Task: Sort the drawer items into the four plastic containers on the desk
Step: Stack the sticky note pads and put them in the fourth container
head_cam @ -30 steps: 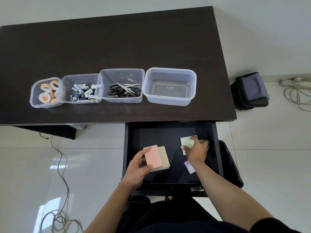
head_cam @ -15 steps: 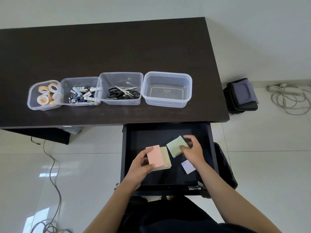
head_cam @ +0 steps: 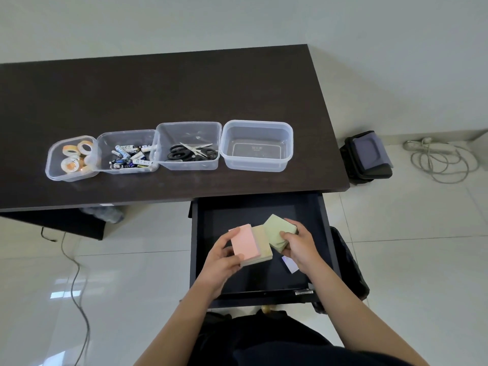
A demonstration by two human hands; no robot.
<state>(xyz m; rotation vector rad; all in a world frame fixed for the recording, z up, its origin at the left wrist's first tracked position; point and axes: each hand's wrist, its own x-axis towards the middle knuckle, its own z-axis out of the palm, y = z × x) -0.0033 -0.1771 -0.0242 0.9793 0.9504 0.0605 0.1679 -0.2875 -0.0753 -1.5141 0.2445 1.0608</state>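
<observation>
- Over the open drawer (head_cam: 211, 233), both hands work side by side, each gripping sticky-note pads.
- Left hand (head_cam: 220, 262) clasps a stack with a pink pad (head_cam: 244, 245) on top and a tan pad (head_cam: 262, 245) beneath; thumb on the pink face, fingers curled under the near end.
- That stack's long axis runs away from the person, tipped slightly to the left at its far end.
- Right hand (head_cam: 299, 247) pinches a green pad (head_cam: 278, 232), turned like a diamond, one corner pointing away and left, its left edge touching the tan pad.
- Just below the right hand, a small lilac note (head_cam: 290, 265) lies flat on the drawer floor.
- Beyond the hands, on the table (head_cam: 184, 88), stand four clear containers in a row: tape rolls (head_cam: 74, 157) far left, batteries (head_cam: 132, 155), scissors (head_cam: 192, 152), then the empty container (head_cam: 256, 145) straight ahead of the right hand.
- Right of the right hand, on the floor, sit a dark bag (head_cam: 368, 157) and a coiled white cable (head_cam: 441, 162).
</observation>
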